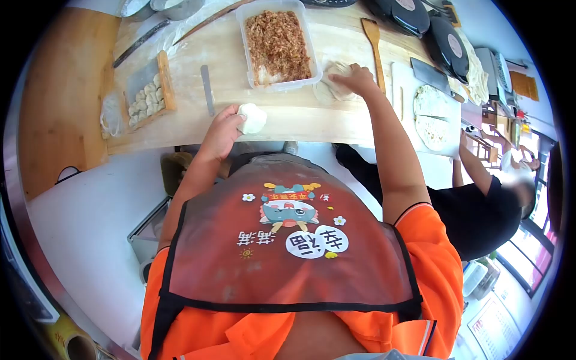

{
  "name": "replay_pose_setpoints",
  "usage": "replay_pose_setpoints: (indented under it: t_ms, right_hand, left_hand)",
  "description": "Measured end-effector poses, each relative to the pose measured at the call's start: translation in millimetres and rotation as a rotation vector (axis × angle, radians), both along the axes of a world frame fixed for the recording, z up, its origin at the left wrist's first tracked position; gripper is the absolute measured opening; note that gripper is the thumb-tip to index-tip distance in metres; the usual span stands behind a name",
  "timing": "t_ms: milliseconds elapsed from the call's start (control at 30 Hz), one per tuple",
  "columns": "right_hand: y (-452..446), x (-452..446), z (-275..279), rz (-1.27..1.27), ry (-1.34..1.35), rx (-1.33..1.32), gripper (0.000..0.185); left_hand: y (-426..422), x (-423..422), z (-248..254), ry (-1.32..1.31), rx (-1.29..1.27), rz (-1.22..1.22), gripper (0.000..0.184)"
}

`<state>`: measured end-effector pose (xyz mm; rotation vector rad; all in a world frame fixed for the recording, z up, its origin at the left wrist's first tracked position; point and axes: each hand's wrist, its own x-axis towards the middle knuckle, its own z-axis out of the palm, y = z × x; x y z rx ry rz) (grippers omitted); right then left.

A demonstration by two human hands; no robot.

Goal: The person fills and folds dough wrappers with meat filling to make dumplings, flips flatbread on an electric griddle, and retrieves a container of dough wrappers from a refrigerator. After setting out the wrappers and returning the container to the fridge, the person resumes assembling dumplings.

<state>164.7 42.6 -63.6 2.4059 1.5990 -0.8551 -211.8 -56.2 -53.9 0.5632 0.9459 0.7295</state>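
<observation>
My left hand [225, 129] is closed on a round white piece of dough [252, 119] at the table's near edge. To the right, my right hand [355, 81] reaches to a pile of thin dough wrappers [329, 84], its fingers touching the pile; whether they pinch a wrapper is too small to tell. Between and beyond my hands stands a clear plastic tub [274, 88] of reddish-brown filling [279, 45]. A flat metal spatula [207, 90] lies left of the tub.
A wooden-sided tray [166, 78] of dumplings stands left. At right are a wooden spatula [373, 45], a white board [407, 90] with flatbread [431, 132], a cleaver [429, 73] and black round appliances [449, 48]. A person in black [462, 219] is close on the right.
</observation>
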Motion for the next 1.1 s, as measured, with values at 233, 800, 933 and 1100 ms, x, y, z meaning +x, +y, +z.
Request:
replay_pose_setpoints:
  t_ms: [233, 800, 933, 1100]
  right_hand:
    - [-20.2, -0.6, 2.0, -0.037, 0.172, 0.032, 0.106]
    - [-87.6, -52.5, 10.1, -0.173, 0.667, 0.141, 0.07]
    - [-123.8, -86.0, 21.9, -0.224, 0.896, 0.14, 0.063]
    - [-99.4, -160.4, 75.8, 0.001, 0.982, 0.121, 0.064]
  left_hand:
    - [9.3, 59.8, -50.1, -0.27, -0.095, -0.171, 0.005]
    - [-3.1, 126.7, -57.7, -0.607, -0.139, 0.073, 0.039]
    - [-28.6, 82.5, -21.1, -0.509, -0.121, 0.107, 0.037]
    - [-40.9, -9.9, 33.1, -0.51, -0.082, 0.232, 0.04]
